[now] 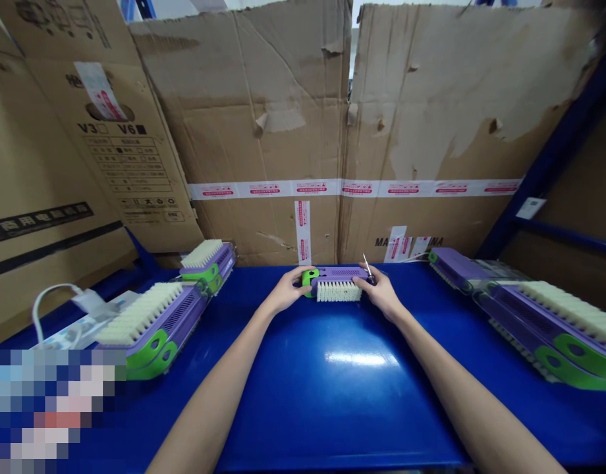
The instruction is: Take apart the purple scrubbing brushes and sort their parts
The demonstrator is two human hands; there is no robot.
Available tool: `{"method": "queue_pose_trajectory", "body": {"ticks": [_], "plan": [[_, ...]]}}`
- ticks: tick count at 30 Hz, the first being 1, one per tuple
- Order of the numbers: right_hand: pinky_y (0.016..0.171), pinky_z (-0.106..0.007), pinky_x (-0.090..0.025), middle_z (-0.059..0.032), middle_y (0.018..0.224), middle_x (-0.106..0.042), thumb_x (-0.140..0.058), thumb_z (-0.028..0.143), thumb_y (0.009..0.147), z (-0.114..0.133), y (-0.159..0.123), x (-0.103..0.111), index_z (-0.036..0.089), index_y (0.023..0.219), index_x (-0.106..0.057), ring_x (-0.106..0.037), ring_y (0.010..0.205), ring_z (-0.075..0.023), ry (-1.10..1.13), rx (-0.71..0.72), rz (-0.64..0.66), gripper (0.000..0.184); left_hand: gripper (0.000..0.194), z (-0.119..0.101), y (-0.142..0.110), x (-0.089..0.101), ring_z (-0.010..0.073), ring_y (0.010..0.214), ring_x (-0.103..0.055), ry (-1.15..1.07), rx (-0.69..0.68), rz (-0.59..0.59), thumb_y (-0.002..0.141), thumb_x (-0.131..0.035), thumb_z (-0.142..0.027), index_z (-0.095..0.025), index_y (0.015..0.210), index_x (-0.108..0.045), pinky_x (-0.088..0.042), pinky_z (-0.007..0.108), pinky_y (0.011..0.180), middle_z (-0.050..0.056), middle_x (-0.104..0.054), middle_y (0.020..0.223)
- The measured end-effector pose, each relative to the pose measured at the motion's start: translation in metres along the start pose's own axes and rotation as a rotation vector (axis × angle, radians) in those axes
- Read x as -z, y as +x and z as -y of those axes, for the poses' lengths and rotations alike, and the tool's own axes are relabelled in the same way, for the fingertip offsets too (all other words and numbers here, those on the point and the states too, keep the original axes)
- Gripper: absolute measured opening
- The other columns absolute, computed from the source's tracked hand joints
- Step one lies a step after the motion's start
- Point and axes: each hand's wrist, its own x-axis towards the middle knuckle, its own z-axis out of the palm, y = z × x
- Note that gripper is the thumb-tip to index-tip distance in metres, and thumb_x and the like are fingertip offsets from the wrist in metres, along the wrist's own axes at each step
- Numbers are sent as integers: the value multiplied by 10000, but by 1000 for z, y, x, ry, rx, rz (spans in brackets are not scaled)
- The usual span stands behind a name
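Observation:
Near the back of the blue shelf, my two hands hold a purple scrubbing brush (337, 290) between them, its off-white bristles facing me. My left hand (286, 291) is closed round its green end, thumb in front. At the opposite, purple end, my right hand (383, 296) grips with thumb and fingers. A thin, shiny strip (367, 262) stands up beside the right fingers; I cannot make out what it is. The brush's underside and the fingertips behind it are hidden.
Similar brushes lie stacked at left (155, 319) and right (540, 322). A white power strip (93, 319) with a plugged-in charger and cable sits far left. Cardboard sheets (263, 131) wall the back and left. A blue metal post (540, 155) rises at right.

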Motion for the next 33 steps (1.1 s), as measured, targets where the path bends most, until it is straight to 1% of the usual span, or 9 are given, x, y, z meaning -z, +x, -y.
{"method": "queue_pose_trajectory", "body": {"ticks": [3, 5, 7, 10, 13, 15, 21, 27, 33], "plan": [[601, -296, -492, -48, 781, -657, -670, 505, 677, 0, 0, 4, 132, 1172, -605, -598, 677, -180, 9, -16, -1, 624, 503, 7, 1, 4, 215, 1074, -610, -60, 12, -32, 680, -677, -202, -186, 1173, -582, -448, 389, 966, 95, -651, 1177], [554, -276, -469, -26, 714, -627, -671, 497, 675, 1, 0, 5, 125, 1169, -606, -565, 615, -158, 13, -24, -4, 622, 540, 14, 1, 10, 223, 1052, -620, -119, 40, -74, 678, -687, -239, -170, 1199, -564, -474, 386, 925, 111, -672, 1115], [545, -270, -459, -15, 701, -613, -670, 487, 676, 1, 0, 5, 129, 1158, -610, -549, 604, -149, 15, -31, -9, 604, 558, 21, 1, 17, 217, 1006, -636, -142, 82, -136, 684, -682, -269, -156, 1213, -548, -487, 379, 897, 111, -688, 1043], [551, -270, -456, -12, 706, -607, -677, 475, 666, 2, 0, 5, 131, 1141, -616, -544, 617, -148, 22, -39, -19, 589, 530, 29, 1, 25, 201, 954, -647, -97, 104, -240, 692, -671, -288, -145, 1189, -553, -479, 373, 905, 100, -694, 985], [556, -271, -458, -13, 707, -604, -678, 472, 665, 1, 1, 5, 128, 1145, -612, -548, 627, -152, 23, -48, -15, 595, 489, 36, 1, 28, 196, 932, -648, -26, 95, -326, 700, -661, -285, -149, 1159, -561, -485, 361, 892, 86, -696, 940], [552, -270, -457, -14, 703, -603, -672, 473, 672, 1, 1, 5, 129, 1147, -611, -550, 628, -155, 13, -46, -11, 590, 459, 39, 2, 27, 190, 908, -650, 10, 105, -359, 715, -643, -280, -161, 1151, -561, -501, 348, 858, 75, -691, 921], [532, -266, -453, -13, 682, -594, -643, 480, 703, -1, 0, 6, 129, 1153, -603, -554, 621, -160, -24, -24, -5, 572, 432, 48, 3, 24, 191, 903, -642, 142, 89, -387, 749, -625, -306, -195, 1163, -569, -512, 333, 817, 71, -670, 963], [530, -263, -451, -8, 668, -587, -626, 497, 715, -1, 0, 6, 131, 1155, -601, -552, 606, -156, -43, -10, 0, 573, 416, 46, 1, 21, 202, 941, -641, 226, 105, -407, 775, -604, -306, -200, 1175, -559, -498, 342, 845, 71, -679, 997], [516, -258, -442, -17, 687, -597, -649, 509, 692, -1, 0, 6, 126, 1165, -600, -544, 597, -152, -17, -47, -1, 610, 438, 44, 3, 14, 237, 1027, -608, 368, 160, -417, 795, -584, -318, -162, 1201, -533, -464, 368, 886, 125, -655, 1089]]}}
